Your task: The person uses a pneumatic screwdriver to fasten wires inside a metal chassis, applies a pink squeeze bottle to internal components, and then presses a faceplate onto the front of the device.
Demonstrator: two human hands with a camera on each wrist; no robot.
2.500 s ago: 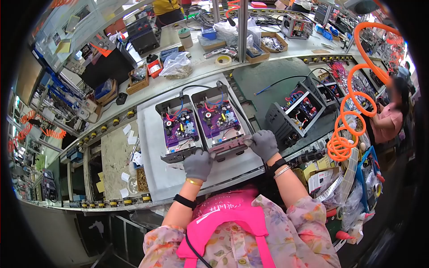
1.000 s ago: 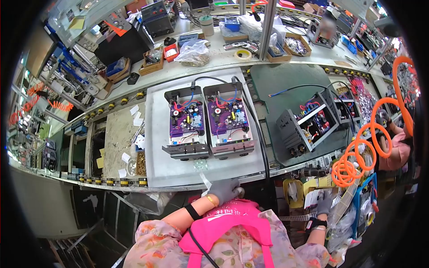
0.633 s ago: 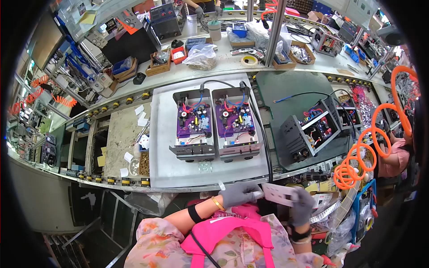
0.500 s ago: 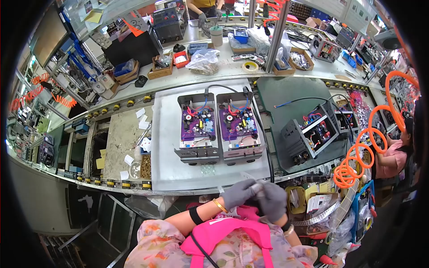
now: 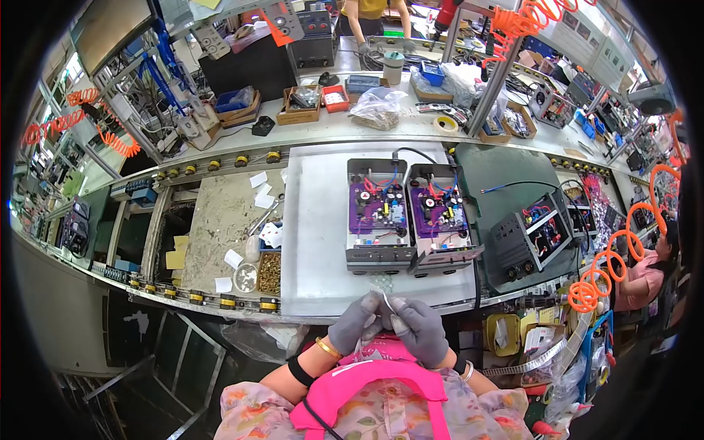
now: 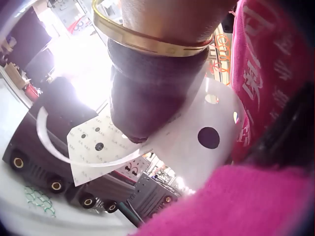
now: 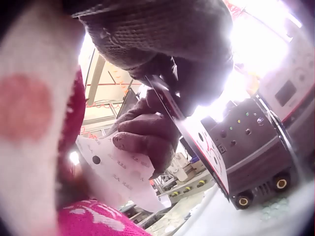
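At the near edge of the counter (image 5: 253,315), both hands busy grasping. In the gloved left hand (image 5: 356,323), a pale sheet (image 7: 115,169) with punched holes and faint print, pinched and curling; in the gloved right hand (image 5: 422,330), a thin panel (image 7: 209,150), pale-faced with red and black marks, pinched at 1 end and tilted. Probably both very light: the sheet soft, easy to crease; the panel likely stiffer yet bendable. Best held by the edges, judging from the thinness.

Just beyond, a smooth white mat (image 5: 315,242), bearing 2 open units side by side, left unit (image 5: 378,255) and right unit (image 5: 449,257), each with a purple circuit board inside. To the left, a worn board (image 5: 220,227) with paper scraps (image 5: 258,179); to the right, a dark green mat (image 5: 499,169) under grey cases (image 5: 528,238).

Farther, a tape roll (image 5: 446,125) and a clear bag (image 5: 378,108); at the far side, a person in yellow (image 5: 367,15); to the right, coiled orange hose (image 5: 583,295).
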